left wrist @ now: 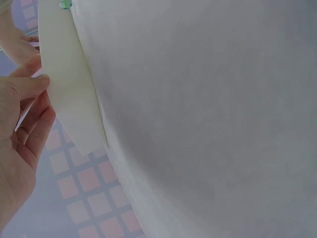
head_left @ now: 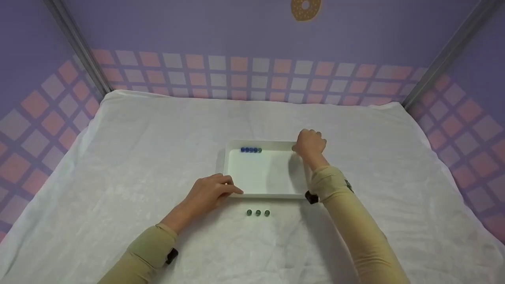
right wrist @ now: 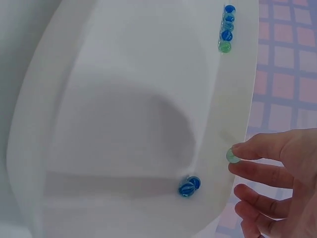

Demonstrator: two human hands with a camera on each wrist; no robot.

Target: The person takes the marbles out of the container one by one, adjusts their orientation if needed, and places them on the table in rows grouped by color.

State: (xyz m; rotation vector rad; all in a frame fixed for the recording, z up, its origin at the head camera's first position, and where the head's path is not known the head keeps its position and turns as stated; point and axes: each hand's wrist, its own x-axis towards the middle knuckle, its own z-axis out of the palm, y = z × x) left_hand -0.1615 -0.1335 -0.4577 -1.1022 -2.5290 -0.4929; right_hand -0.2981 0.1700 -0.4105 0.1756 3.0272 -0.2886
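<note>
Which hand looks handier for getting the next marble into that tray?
Probably the right hand: it pinches a green marble at the far rim of the white tray. The left hand holds the tray's near edge, with no marble visible in it.

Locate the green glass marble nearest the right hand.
In the right wrist view, right of centre, the marble is between the right hand's thumb and index finger, by the white rectangular tray's rim.
</note>
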